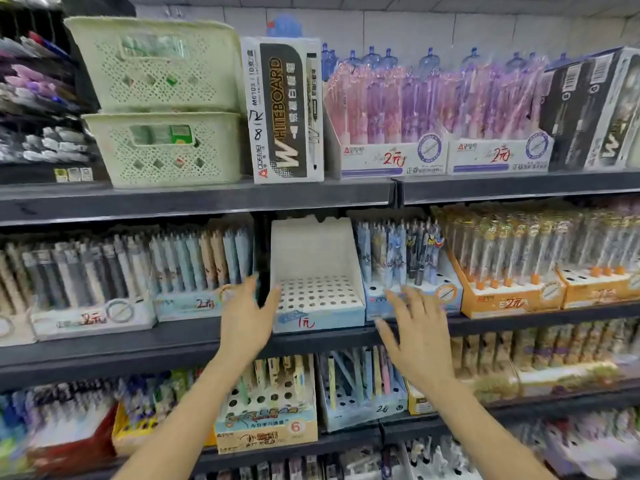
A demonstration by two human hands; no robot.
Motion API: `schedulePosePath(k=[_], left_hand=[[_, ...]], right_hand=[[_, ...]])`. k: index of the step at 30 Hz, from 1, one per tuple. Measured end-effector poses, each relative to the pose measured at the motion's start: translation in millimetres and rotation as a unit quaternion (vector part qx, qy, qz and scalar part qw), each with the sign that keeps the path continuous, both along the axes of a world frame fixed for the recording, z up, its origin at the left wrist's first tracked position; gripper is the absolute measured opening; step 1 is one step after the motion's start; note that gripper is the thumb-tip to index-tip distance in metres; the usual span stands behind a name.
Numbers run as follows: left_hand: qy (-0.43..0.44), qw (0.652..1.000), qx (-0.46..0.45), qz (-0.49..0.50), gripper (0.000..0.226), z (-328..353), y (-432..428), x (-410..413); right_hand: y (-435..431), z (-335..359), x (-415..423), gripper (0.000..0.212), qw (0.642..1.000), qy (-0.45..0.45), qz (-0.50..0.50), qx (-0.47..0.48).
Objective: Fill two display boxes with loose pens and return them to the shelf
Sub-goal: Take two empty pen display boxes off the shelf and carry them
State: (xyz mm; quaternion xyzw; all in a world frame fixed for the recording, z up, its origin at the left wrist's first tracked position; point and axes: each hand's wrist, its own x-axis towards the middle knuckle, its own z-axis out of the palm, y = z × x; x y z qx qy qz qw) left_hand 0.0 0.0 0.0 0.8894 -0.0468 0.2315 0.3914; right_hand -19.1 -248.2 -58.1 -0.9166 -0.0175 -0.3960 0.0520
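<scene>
Shop shelving crowds every side. On the middle shelf (180, 344) the empty display box (317, 289) stands between left hand (244, 313) and right hand (417, 329), both spread, gripping nothing. Behind the right hand a pen box (450, 301) abuts it: a skewed pull could topple those pens. Only frontward is open.

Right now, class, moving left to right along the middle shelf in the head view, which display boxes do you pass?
Grey-pen box → pale blue full box → empty white box → partly filled blue box → first orange box → second orange box.
</scene>
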Motion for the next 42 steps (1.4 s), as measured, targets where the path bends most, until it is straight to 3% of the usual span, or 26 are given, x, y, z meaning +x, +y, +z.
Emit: schedulePosePath(k=[5, 11, 20, 29, 34, 38, 42], left_hand=[[0.020, 0.994, -0.092, -0.058, 0.035, -11, -14, 24], [0.042, 0.993, -0.109, -0.030, 0.039, -21, -16, 33], [0.011, 0.973, -0.231, -0.013, 0.028, -15, -6, -33], [0.007, 0.915, -0.400, 0.054, 0.032, -15, 38, -82], [-0.008, 0.907, -0.415, 0.067, 0.039, -13, 62, -89], [-0.030, 0.910, -0.408, 0.073, 0.040, -13, 83, -89], [-0.045, 0.912, -0.402, 0.076, 0.034, -14, 103, -82]], right_hand=[[2, -8, 17, 0.046, 0.998, -0.059, -0.010, -0.017], [-1, -15, 26, 0.046, 0.992, -0.129, 0.017, 0.005], [-1, -20, 29, 0.041, 0.987, -0.152, 0.045, 0.014], [9, -9, 13, 0.047, 0.983, -0.112, 0.113, 0.088], [50, 9, 7, 0.045, 0.964, -0.096, 0.226, 0.099], [88, 25, 41, 0.048, 0.969, -0.018, 0.235, 0.079], [115, 36, 101, 0.060, 0.978, 0.101, 0.171, 0.067]])
